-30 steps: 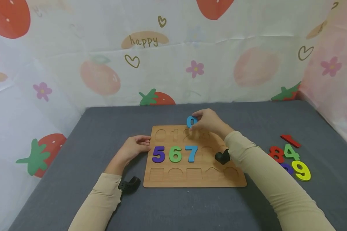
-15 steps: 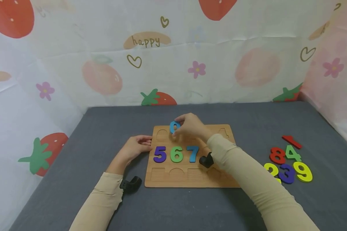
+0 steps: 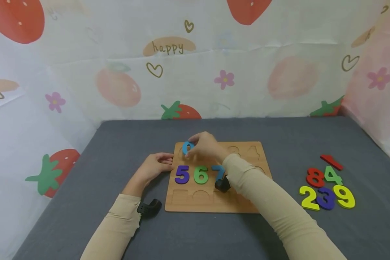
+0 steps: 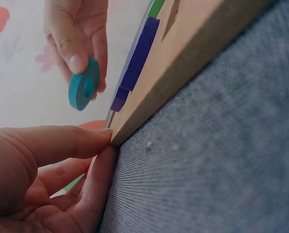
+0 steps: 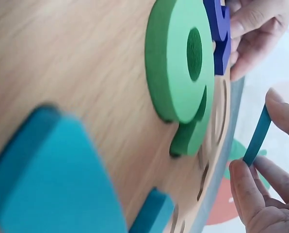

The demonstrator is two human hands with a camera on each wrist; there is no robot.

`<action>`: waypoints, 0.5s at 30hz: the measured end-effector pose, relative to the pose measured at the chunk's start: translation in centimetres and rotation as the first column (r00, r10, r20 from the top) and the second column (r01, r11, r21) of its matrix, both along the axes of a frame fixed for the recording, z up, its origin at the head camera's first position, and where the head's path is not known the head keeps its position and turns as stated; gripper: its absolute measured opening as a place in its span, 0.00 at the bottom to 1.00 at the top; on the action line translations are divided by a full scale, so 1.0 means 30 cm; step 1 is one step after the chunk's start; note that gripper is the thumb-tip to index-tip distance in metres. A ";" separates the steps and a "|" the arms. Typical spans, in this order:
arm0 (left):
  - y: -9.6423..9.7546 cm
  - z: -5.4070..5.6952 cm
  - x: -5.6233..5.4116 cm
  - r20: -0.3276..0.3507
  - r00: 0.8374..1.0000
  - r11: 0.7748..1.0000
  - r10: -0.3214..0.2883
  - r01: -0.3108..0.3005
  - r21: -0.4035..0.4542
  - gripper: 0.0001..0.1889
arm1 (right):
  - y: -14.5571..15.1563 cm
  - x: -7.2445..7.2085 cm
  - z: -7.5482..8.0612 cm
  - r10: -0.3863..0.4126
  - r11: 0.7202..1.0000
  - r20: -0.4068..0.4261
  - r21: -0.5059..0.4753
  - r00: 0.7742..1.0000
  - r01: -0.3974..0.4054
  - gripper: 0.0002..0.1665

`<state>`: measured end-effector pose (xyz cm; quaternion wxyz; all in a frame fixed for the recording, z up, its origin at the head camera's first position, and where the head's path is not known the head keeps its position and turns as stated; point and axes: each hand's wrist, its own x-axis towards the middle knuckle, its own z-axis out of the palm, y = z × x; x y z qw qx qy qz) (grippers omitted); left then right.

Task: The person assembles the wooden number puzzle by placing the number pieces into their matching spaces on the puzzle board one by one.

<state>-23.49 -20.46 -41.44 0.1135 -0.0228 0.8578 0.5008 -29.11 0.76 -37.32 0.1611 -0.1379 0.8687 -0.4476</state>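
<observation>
A wooden number board (image 3: 247, 159) lies on the grey table, with a purple 5 (image 3: 182, 174), a green 6 (image 3: 200, 174) and a blue 7 (image 3: 218, 172) seated in its middle row. My right hand (image 3: 203, 146) pinches a blue 0 (image 3: 187, 147) just above the board's far left corner; the blue 0 (image 4: 84, 90) hangs clear of the board in the left wrist view. My left hand (image 3: 156, 167) rests against the board's left edge (image 4: 183, 63), thumb and fingers touching its corner. The green 6 (image 5: 181, 73) fills the right wrist view.
Loose numbers lie on the table at the right: a red 1 (image 3: 331, 161), red 8 (image 3: 315, 177), green 4 (image 3: 333, 175), yellow 2 (image 3: 308, 198), purple 3 (image 3: 325, 198) and yellow 9 (image 3: 344, 196). Printed fabric walls (image 3: 195, 72) close the back and sides.
My right hand has carried the blue 0 leftward along the board's top row, from above its middle to its far left corner. The left hand stays at the board's edge.
</observation>
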 end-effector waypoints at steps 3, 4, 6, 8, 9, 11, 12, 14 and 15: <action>0.001 0.001 0.000 0.006 1.000 1.000 0.006 -0.006 0.001 0.27 | -0.015 0.003 -0.008 0.003 1.000 0.011 -0.012 1.000 -0.003 0.38; 0.002 0.002 0.000 0.006 1.000 1.000 0.006 -0.006 0.001 0.27 | -0.019 0.004 -0.009 0.003 1.000 0.014 -0.017 1.000 -0.003 0.38; 0.002 0.003 -0.001 0.007 1.000 1.000 0.006 -0.006 0.003 0.27 | -0.026 0.006 -0.011 0.005 1.000 0.012 -0.012 1.000 -0.004 0.38; 0.001 0.005 -0.001 0.000 1.000 1.000 -0.003 0.003 0.001 0.27 | -0.032 0.007 -0.012 0.008 1.000 0.009 -0.003 1.000 -0.008 0.38; 0.000 0.005 -0.001 -0.002 1.000 1.000 -0.007 0.007 0.003 0.27 | -0.035 0.009 -0.012 0.009 1.000 0.011 0.002 1.000 -0.009 0.38; -0.002 0.004 0.000 -0.007 1.000 1.000 -0.013 0.013 0.007 0.27 | -0.040 0.012 -0.012 0.014 1.000 0.016 0.010 1.000 -0.015 0.37; -0.003 0.003 0.001 -0.006 1.000 1.000 -0.011 0.011 0.011 0.26 | -0.042 0.013 -0.013 0.017 1.000 0.018 0.014 1.000 -0.017 0.37; -0.003 0.001 0.002 -0.005 1.000 1.000 -0.012 0.012 0.014 0.26 | -0.045 0.015 -0.014 0.017 1.000 0.020 0.023 1.000 -0.018 0.36; -0.004 0.000 0.003 -0.004 1.000 1.000 -0.011 0.011 0.016 0.26 | -0.046 0.016 -0.015 0.016 1.000 0.019 0.027 1.000 -0.016 0.36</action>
